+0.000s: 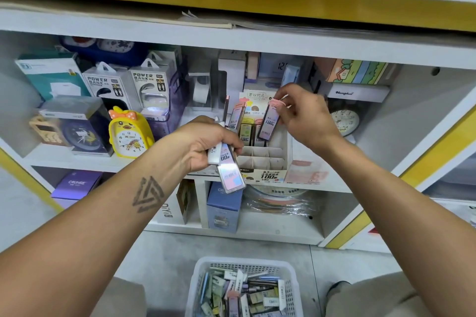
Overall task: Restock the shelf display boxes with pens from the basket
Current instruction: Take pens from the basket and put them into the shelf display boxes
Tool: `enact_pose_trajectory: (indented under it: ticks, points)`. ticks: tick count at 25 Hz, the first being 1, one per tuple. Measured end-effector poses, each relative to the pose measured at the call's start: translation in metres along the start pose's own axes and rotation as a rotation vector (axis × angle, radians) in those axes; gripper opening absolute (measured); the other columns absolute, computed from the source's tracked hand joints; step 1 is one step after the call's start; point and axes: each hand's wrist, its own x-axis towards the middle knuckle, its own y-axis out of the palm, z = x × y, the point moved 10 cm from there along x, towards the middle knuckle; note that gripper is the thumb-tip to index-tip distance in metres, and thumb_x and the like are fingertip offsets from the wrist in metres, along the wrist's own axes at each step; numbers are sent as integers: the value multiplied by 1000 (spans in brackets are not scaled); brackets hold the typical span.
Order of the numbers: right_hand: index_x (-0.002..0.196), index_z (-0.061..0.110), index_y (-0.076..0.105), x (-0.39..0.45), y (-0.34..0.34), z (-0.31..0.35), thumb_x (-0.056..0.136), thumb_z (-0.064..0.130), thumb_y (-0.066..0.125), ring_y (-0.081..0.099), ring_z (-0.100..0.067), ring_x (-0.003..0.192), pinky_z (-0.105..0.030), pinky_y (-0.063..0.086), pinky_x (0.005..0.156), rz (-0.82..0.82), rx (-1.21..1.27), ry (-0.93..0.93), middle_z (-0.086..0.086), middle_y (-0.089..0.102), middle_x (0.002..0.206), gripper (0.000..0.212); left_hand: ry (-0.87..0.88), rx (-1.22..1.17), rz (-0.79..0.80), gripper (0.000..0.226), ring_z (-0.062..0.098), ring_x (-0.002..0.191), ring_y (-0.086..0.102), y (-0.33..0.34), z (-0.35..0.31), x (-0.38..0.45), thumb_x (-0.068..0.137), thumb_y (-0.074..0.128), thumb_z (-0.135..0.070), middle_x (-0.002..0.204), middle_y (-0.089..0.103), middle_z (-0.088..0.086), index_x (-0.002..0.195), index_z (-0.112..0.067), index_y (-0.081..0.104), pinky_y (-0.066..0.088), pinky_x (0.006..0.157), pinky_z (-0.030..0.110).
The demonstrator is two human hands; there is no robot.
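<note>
A white display box (280, 148) with cardboard dividers stands on the middle shelf; a few slim cases (246, 131) stand in its back cells, the front cells show bare dividers. My right hand (305, 113) pinches the pink top of one slim pastel case (269, 123) and holds it upright over the box's back row. My left hand (206, 141) grips a small bundle of similar cases (229, 167), just left of the box. A white plastic basket (244, 288) full of mixed stationery sits on the floor below.
A yellow duck alarm clock (130, 134), power bank boxes (128, 85) and other boxed goods fill the shelf to the left. A round clock (345, 121) and a Henghui box (358, 92) sit to the right. Blue and purple boxes stand on the lower shelf.
</note>
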Motion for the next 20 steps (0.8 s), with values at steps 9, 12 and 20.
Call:
enact_pose_trajectory:
  ticks: [9, 12, 20]
  points:
    - [105, 15, 72, -2, 26, 2, 97, 17, 63, 64, -16, 80, -27, 51, 76, 65, -142, -42, 0, 72, 95, 12, -1, 28, 5, 31, 30, 58, 63, 4, 5, 3, 66, 69, 26, 66, 61, 23, 86, 5, 55, 57, 55, 38]
    - [99, 14, 70, -3, 27, 1, 97, 22, 63, 66, -17, 65, -26, 52, 58, 100, 314, 151, -9, 74, 82, 11, -1, 31, -1, 45, 30, 57, 63, 6, 7, 4, 65, 70, 26, 72, 61, 22, 102, 5, 54, 56, 52, 36]
    - [93, 1, 66, -11, 41, -2, 90, -3, 65, 61, -25, 51, -28, 50, 51, 136, 570, 427, -15, 65, 60, 5, -2, 4, 112, 39, 34, 68, 66, 26, 8, 0, 69, 67, 26, 85, 63, 29, 103, 8, 62, 58, 55, 33]
